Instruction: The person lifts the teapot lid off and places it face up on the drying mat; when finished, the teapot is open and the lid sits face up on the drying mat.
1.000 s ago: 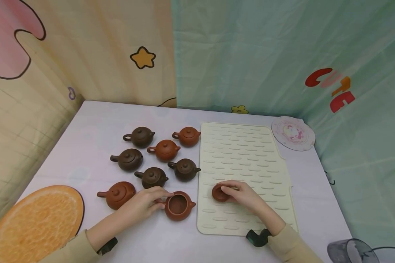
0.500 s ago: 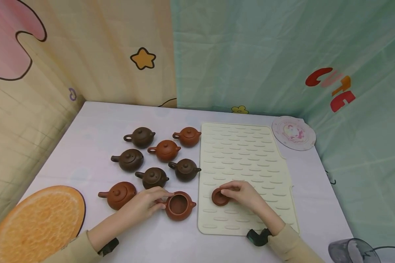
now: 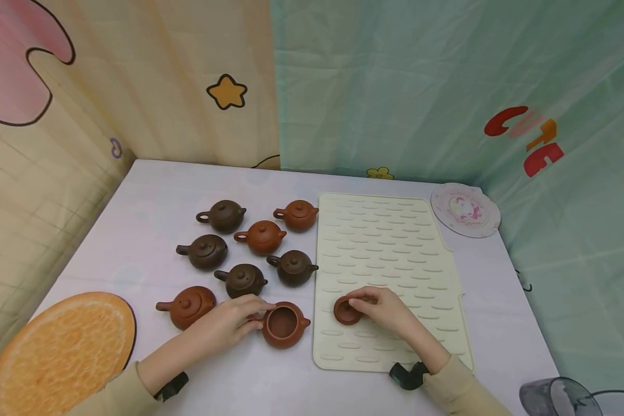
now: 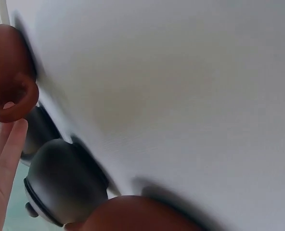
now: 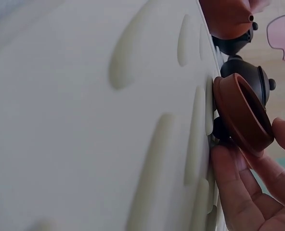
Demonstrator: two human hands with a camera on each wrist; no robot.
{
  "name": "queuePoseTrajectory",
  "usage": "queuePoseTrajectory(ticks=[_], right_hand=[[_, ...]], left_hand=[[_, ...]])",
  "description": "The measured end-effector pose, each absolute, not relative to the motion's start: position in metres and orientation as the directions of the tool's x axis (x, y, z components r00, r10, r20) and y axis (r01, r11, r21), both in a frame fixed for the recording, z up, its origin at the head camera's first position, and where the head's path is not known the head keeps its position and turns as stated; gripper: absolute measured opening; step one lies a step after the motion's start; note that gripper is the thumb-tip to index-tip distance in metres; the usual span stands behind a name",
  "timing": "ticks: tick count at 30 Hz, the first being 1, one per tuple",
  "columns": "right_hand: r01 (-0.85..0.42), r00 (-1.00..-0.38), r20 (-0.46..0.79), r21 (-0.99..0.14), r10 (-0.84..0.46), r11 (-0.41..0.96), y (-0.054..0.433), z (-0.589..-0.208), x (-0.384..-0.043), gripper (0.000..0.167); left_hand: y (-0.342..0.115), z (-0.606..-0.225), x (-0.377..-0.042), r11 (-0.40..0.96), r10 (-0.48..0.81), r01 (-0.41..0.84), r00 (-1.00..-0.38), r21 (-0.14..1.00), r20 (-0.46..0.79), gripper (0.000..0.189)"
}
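Observation:
A reddish-brown clay teapot stands lidless on the table, its round opening facing up and its spout to the right. My left hand pinches its handle; in the left wrist view a fingertip shows through the loop. Over the cream mat, my right hand holds the matching teapot lid by its edge between thumb and fingers. The lid is turned over, hollow side up. In the right wrist view the lid sits tilted, close over the mat.
Several lidded teapots, dark brown and reddish, stand behind the left hand. Another reddish teapot is beside the left forearm. An orange round mat lies at left, a pink plate-like disc back right, a clear cup front right.
The lid in my right hand has tipped slightly, its hollow now facing more upward, and the fingers have shifted on its edge. The left hand keeps its hold on the teapot.

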State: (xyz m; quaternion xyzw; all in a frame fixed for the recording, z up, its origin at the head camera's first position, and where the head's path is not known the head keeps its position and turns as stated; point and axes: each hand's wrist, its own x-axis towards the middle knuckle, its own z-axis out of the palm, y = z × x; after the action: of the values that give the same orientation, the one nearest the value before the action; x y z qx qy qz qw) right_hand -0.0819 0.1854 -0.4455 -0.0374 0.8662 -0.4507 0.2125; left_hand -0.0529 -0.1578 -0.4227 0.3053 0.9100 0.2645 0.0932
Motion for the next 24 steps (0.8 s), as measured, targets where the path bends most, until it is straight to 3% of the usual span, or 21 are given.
queuePoseTrajectory(ticks=[7, 13, 19, 24], right_hand=[[0.113, -0.898, -0.338, -0.797, -0.282, 0.593, 0.185, -0.439, -0.085, 0.032], [0.054, -0.917, -0.29, -0.77, -0.273, 0.636, 0.179, -0.426, -0.104, 0.032], [-0.055, -0.917, -0.211, -0.776, -0.34, 0.629, 0.152, -0.408, -0.133, 0.032], [-0.107, -0.888, -0.188, -0.804, -0.42, 0.585, 0.124, -0.402, -0.152, 0.029]], left_hand=[[-0.162, -0.392, -0.059, 0.637, 0.589, 0.53, -0.803, 0.559, 0.09, 0.033], [-0.159, -0.361, -0.085, 0.624, 0.588, 0.607, -0.78, 0.492, 0.215, 0.035], [-0.153, -0.348, -0.12, 0.696, 0.58, 0.553, -0.809, 0.458, 0.096, 0.033], [-0.146, -0.356, -0.147, 0.719, 0.605, 0.53, -0.796, 0.45, -0.03, 0.029]])
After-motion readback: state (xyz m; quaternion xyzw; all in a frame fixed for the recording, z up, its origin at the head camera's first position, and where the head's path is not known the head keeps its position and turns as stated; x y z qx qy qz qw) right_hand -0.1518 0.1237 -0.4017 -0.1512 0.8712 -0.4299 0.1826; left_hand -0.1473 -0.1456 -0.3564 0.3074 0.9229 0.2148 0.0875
